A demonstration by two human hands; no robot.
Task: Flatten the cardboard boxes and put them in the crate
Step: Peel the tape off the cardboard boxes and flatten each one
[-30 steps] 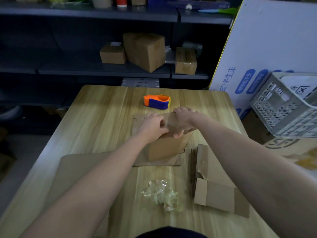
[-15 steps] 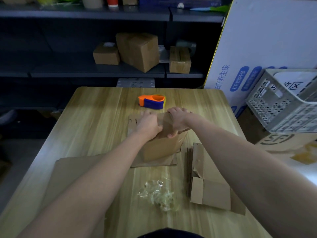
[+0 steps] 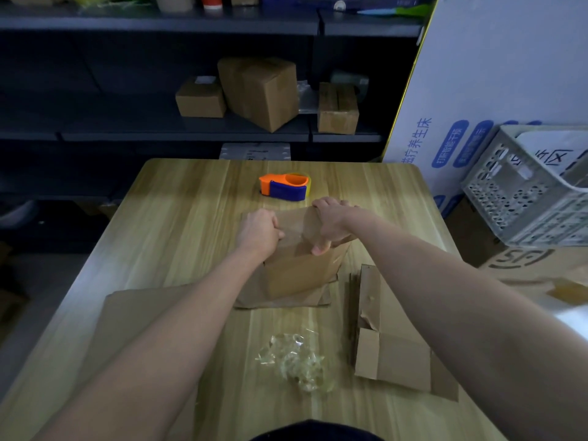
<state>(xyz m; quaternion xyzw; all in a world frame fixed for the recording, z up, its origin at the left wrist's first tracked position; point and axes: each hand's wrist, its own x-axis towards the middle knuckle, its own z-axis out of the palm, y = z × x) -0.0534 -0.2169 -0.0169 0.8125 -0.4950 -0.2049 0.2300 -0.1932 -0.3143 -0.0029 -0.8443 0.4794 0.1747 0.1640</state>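
A small brown cardboard box (image 3: 302, 272) stands upright in the middle of the wooden table (image 3: 178, 224), on a flat piece of cardboard. My left hand (image 3: 259, 232) is closed at the box's top left, pinching a strip of clear tape. My right hand (image 3: 331, 222) grips the top right edge of the box, thumb on the near face. A flattened box (image 3: 391, 354) lies at the near right of the table, and a larger flat sheet of cardboard (image 3: 133, 316) lies under my left forearm. The white plastic crate (image 3: 525, 202) sits tilted off the table's right side.
An orange and blue tape dispenser (image 3: 284, 186) lies just beyond the box. A crumpled wad of clear tape (image 3: 296, 361) lies near the front edge. Dark shelves behind the table hold three closed cardboard boxes (image 3: 261, 90). A big white printed carton (image 3: 496, 74) leans at the right.
My two hands have moved slightly apart on top of the box, with clear tape now stretched between them. The box stays where it was.
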